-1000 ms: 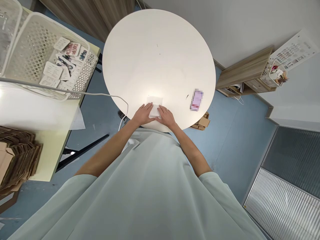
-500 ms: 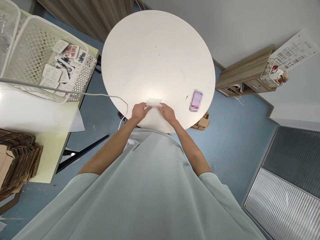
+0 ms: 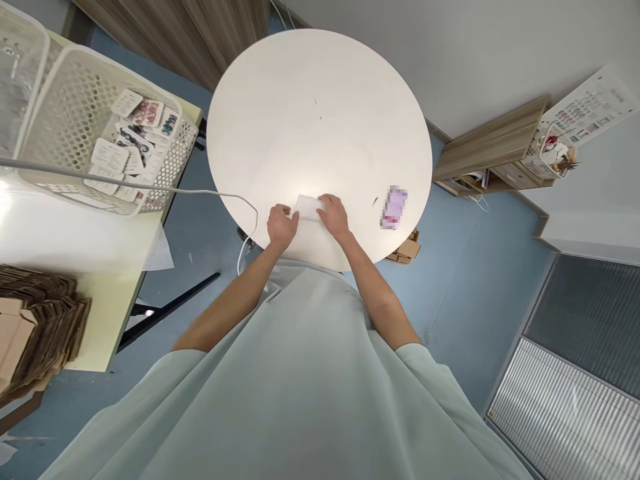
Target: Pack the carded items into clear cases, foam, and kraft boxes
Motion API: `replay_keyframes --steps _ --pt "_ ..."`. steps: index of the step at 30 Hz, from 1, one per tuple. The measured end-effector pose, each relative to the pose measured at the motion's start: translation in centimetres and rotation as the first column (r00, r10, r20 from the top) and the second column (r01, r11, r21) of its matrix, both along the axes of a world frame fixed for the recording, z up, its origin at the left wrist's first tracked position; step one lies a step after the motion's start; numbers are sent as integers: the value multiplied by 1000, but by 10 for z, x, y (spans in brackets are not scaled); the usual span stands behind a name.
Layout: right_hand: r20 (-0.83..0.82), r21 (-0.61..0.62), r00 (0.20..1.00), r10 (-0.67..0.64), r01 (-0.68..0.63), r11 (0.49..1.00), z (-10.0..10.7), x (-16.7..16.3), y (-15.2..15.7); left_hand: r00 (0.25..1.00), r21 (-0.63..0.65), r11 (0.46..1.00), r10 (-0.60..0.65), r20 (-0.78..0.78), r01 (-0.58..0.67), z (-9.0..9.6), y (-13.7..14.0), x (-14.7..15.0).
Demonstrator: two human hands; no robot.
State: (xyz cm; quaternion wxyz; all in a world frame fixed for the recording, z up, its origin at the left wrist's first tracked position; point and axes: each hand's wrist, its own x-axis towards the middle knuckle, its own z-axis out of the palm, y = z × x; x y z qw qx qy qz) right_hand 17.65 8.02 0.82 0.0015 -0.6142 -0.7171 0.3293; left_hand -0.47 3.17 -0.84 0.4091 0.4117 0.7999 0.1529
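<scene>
A small white bundle, like a folded soft sheet (image 3: 308,207), lies near the front edge of the round white table (image 3: 320,80). My right hand (image 3: 334,215) grips its right end, thumb in front and fingers over the far side. At the left end, my left hand (image 3: 283,225) has its thumb against the edge and its fingers curled. Whatever may be wrapped inside the bundle is hidden. Right of my hands on the tabletop is a blurred pinkish-purple object (image 3: 395,207).
A white cable (image 3: 220,193) runs across the table's left edge. Further left, a side table (image 3: 110,313) holds a perforated basket (image 3: 65,100) with printed cards (image 3: 127,103) and stacked flat cardboard (image 3: 55,327). A cardboard box (image 3: 409,248) is below the table's right side.
The white bundle has turned from a narrow strip to a wider, flatter rectangle. My left hand has moved slightly down, and my right fingers now reach over the far side.
</scene>
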Motion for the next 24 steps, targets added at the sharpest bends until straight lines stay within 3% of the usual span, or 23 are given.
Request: replay_keyframes --steps 7,12,17,24 --pt "29 -33 999 16 -15 999 6 -6 -26 988 -101 992 84 133 -71 10 -10 7" --pt "11 -91 999 -38 39 995 4 -19 -43 991 -33 999 11 136 -6 13 0 -4" --pt "3 -129 999 -50 50 990 8 -57 -48 985 25 996 -93 144 90 13 7 -41" --pt "35 -114 999 14 -10 993 10 -140 -49 984 70 990 -133 121 125 12 13 -116"
